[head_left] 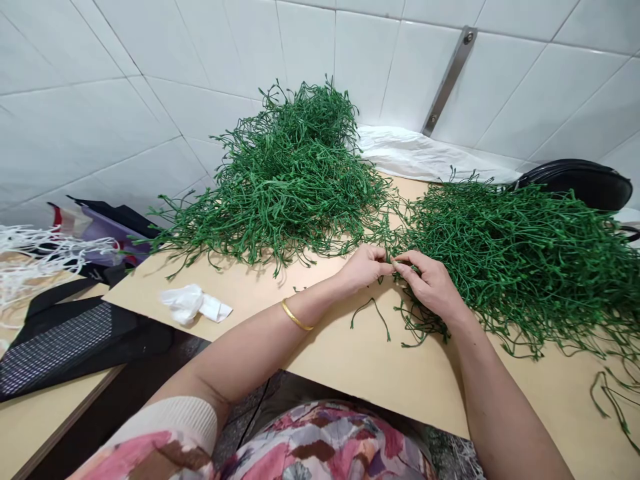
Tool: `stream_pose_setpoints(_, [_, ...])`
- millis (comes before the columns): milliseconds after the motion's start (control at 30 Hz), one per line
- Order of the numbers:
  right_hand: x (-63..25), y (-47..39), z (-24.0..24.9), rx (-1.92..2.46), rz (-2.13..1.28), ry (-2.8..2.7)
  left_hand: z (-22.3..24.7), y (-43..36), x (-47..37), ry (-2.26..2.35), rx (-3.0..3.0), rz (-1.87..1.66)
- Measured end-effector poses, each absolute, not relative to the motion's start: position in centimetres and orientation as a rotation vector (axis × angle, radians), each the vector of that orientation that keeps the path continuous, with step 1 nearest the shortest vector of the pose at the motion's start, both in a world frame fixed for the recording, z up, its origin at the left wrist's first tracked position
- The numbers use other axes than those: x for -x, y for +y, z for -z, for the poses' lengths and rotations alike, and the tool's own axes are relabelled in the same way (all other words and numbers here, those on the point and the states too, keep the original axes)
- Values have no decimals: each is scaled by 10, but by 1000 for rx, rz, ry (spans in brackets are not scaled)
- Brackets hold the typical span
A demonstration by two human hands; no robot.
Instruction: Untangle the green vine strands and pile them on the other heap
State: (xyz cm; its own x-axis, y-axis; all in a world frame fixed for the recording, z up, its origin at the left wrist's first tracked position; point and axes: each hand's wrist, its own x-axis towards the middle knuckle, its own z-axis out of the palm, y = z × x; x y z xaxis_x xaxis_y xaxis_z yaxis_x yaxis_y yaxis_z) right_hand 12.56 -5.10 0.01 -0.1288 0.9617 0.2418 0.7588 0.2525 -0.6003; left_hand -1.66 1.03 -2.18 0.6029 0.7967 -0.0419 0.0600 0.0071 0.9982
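Observation:
My left hand [367,267] and my right hand [425,280] meet over the table, thumbs and forefingers pinched together on a thin green cord. Most of that cord is hidden by my fingers. One large heap of green cords [280,187] with small knotted or tipped ends rises beyond my left hand. A second heap of green cords [530,253] spreads to the right, close beside my right hand. Below my hands a single loose green cord [373,310] lies bent on the board, and a few more cords [420,323] lie under my right wrist.
A crumpled white tissue [193,305] lies on the tan tabletop [350,373] at left. White cords [45,257] and a black mesh bag [65,340] sit farther left. Behind are white plastic sheeting [425,153], a black case [575,183] and a metal bracket [450,80] on the tiled wall.

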Motion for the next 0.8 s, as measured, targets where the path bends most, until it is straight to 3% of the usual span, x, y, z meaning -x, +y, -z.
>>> stream_pose_setpoints(200, [-123,-51,-2,1628,-278,-2037,11,5,21,816,-1667,-670])
stream_pose_setpoints(333, [-128,-56,-13,1466,-646,-2115,-1,2,28,572,-1652,-492])
stream_pose_setpoints(500, [-132,-63,-21,1140,-1142,-1819,-11,2,34,380,-1445,-357])
stream_pose_setpoints(800, [-120,-63,-10,875,-1138,-1438,-6,-3,30,318,-1099,-367])
